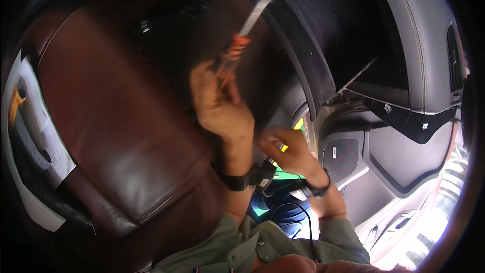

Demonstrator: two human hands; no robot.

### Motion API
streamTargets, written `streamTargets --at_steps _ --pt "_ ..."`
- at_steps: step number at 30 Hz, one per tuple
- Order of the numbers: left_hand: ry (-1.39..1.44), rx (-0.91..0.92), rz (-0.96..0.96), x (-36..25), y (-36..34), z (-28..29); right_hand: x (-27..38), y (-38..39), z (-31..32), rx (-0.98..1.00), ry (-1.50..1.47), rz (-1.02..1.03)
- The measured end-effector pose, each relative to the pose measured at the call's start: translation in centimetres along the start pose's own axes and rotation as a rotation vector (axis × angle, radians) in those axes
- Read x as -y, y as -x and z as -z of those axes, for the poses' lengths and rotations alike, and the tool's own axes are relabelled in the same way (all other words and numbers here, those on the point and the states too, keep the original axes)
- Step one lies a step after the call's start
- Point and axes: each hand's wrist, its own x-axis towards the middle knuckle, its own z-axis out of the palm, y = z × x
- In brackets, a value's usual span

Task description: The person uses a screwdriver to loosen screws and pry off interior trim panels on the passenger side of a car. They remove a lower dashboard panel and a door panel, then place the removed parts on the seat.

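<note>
My left hand is raised over the dark area beyond the seat, its fingers closed around a screwdriver. The screwdriver has an orange, partly clear handle, and its silvery shaft points up and to the right, smeared by motion. Lower and to the right, my right hand has its fingers curled in. A small yellow and silvery patch shows by those fingers; what they hold, if anything, I cannot make out.
A brown leather car seat fills the left side. Papers lie at its far-left edge. On the right stand a grey door panel and a grey dashboard end. A black cable hangs near my right forearm.
</note>
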Motion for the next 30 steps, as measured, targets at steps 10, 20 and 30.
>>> streamTargets --at_steps 10,20,30 --pt "0.028 -0.155 0.022 -0.3 -1.5 1.3 -14.6 -15.4 -8.4 0.021 0.298 0.078" --pt "-0.078 -0.246 0.023 -0.1 -1.3 0.7 -11.1 -15.2 -9.2 0.116 0.291 0.119" --pt "-0.381 -0.163 -0.213 -0.9 0.1 -0.5 6.0 -0.2 4.5 -0.180 0.117 0.486"
